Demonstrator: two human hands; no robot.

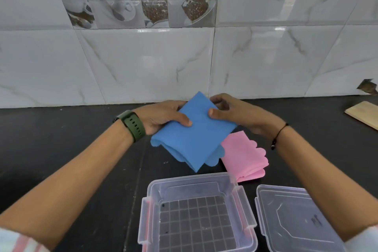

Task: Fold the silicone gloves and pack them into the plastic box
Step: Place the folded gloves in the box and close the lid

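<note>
A folded blue silicone glove [194, 139] hangs in the air above the black counter, held at its upper part by both hands. My left hand [161, 117] grips its left edge, thumb on top. My right hand [231, 114] pinches its right upper edge. A folded pink silicone glove [244, 158] lies on the counter below and to the right of the blue one. The clear plastic box [151, 210] stands open in the near foreground, with a grid-patterned bottom and nothing inside.
The box's clear lid [290, 219] lies flat to the right of the box. A wooden board [363, 113] rests at the far right. The black counter [71, 139] ends at a tiled wall [143, 63] behind.
</note>
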